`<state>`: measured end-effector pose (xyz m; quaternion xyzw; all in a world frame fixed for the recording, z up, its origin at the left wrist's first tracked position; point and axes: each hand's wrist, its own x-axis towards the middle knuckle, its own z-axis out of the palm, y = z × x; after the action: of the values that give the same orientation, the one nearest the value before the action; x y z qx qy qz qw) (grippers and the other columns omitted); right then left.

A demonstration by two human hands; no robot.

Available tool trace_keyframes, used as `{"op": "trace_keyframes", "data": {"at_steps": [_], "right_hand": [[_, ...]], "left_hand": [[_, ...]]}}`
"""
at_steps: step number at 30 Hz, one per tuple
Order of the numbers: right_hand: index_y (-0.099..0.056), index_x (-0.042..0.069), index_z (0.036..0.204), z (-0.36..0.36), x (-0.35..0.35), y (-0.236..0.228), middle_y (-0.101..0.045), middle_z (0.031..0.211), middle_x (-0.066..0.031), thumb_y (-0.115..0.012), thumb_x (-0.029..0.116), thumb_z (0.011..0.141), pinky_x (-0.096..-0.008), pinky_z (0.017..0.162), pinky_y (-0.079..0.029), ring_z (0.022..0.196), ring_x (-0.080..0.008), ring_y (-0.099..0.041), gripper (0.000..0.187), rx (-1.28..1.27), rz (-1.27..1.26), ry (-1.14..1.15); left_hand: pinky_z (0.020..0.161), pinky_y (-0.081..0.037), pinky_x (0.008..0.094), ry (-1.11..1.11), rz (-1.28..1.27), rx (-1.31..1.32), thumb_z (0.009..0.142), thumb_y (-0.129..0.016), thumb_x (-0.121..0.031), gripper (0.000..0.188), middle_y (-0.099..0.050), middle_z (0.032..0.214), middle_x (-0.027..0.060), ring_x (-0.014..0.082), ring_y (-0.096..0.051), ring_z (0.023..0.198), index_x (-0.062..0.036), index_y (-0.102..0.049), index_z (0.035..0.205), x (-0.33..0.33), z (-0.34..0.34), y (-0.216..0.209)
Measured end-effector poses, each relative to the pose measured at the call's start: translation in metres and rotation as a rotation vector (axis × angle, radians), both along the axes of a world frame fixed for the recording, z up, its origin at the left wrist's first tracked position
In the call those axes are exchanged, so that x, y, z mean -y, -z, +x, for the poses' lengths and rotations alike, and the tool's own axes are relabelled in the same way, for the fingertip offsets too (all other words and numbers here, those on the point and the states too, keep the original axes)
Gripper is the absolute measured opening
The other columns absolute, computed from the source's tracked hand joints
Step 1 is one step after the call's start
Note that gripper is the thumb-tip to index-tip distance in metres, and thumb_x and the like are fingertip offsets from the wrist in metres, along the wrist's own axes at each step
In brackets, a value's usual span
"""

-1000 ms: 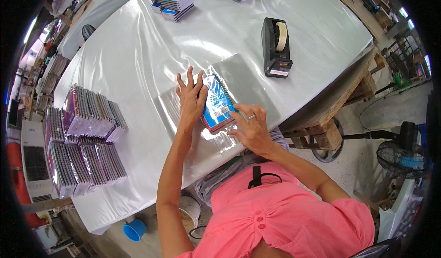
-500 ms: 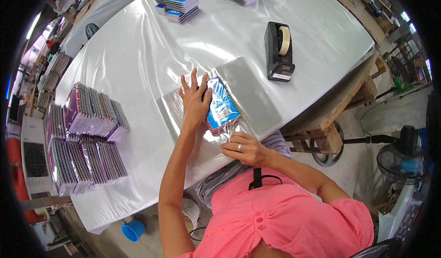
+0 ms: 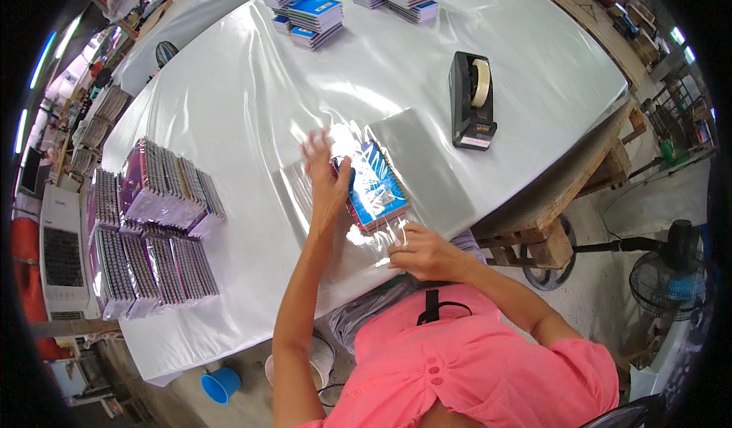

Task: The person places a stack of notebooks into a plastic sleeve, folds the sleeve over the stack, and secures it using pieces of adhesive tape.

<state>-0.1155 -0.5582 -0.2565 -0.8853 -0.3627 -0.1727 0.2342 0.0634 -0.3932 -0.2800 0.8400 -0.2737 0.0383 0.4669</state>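
Observation:
A spiral notebook (image 3: 379,189) with a blue cover lies in the middle of the table under shiny clear plastic film. My left hand (image 3: 326,170) is at its left edge, fingers spread and a little blurred, the thumb beside the cover. At the notebook's near end, my right hand (image 3: 423,251) is closed, pinching the gathered edge of the film. Its fingertips are partly hidden behind the hand. Beneath the notebook spreads a clear plastic sheet (image 3: 438,176), reaching out to both sides.
A black tape dispenser (image 3: 471,100) stands to the right. Stacks of blue notebooks (image 3: 314,18) sit at the far side; wrapped spiral notebooks (image 3: 156,234) stand in rows on the left. A blue bucket (image 3: 221,384) is below the table edge, a fan (image 3: 671,275) at right.
My left hand's fingers have lifted slightly off the film beside the notebook. My right hand keeps its pinch at the near end. The whole view has shifted a little.

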Motion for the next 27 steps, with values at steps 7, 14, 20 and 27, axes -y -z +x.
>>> {"op": "trace_keyframes", "data": {"at_steps": [7,14,20,27], "right_hand": [[-0.066,-0.004,0.09,0.085,0.042,0.004,-0.06,0.104,-0.0195,-0.059,0.019,0.093,-0.0363,0.087,-0.045,0.093,-0.0329,-0.058,0.024,-0.405,0.742,0.546],[-0.049,0.002,0.119,0.099,0.009,-0.023,-0.053,0.112,-0.0165,-0.072,0.036,0.085,-0.0349,0.089,-0.046,0.101,-0.0241,-0.056,0.053,-0.851,0.552,0.468],[-0.032,0.008,0.127,0.069,0.005,-0.032,-0.047,0.124,-0.0099,-0.086,0.005,0.067,-0.0345,0.103,-0.042,0.121,-0.0184,-0.047,0.081,-0.64,1.137,-0.04],[-0.031,0.013,0.14,0.077,0.017,-0.028,-0.038,0.141,-0.0111,-0.088,0.011,0.062,-0.0383,0.115,-0.028,0.133,-0.0249,-0.038,0.096,-0.611,0.741,0.005]], "left_hand": [[0.111,-0.006,0.0627,-0.214,0.387,-0.201,0.101,-0.03,-0.049,0.064,-0.02,0.154,0.0263,0.0422,-0.002,0.145,-0.0046,-0.032,0.147,-0.027,-0.042,0.011],[0.114,-0.021,0.0488,-0.062,-0.261,-0.413,0.094,-0.06,-0.025,0.065,-0.036,0.146,0.0271,0.0378,-0.027,0.14,-0.0046,-0.031,0.148,-0.043,-0.07,0.0],[0.077,-0.054,0.0279,-0.05,-0.757,-0.503,0.066,-0.076,0.003,0.103,-0.056,0.125,0.0109,0.0192,-0.061,0.103,-0.0049,-0.019,0.152,-0.045,-0.101,-0.039],[0.107,-0.034,0.0381,0.049,-0.74,-0.386,0.08,-0.077,-0.031,0.105,-0.024,0.154,0.0196,0.027,-0.036,0.134,-0.0092,-0.005,0.153,-0.058,-0.086,-0.044]]}}
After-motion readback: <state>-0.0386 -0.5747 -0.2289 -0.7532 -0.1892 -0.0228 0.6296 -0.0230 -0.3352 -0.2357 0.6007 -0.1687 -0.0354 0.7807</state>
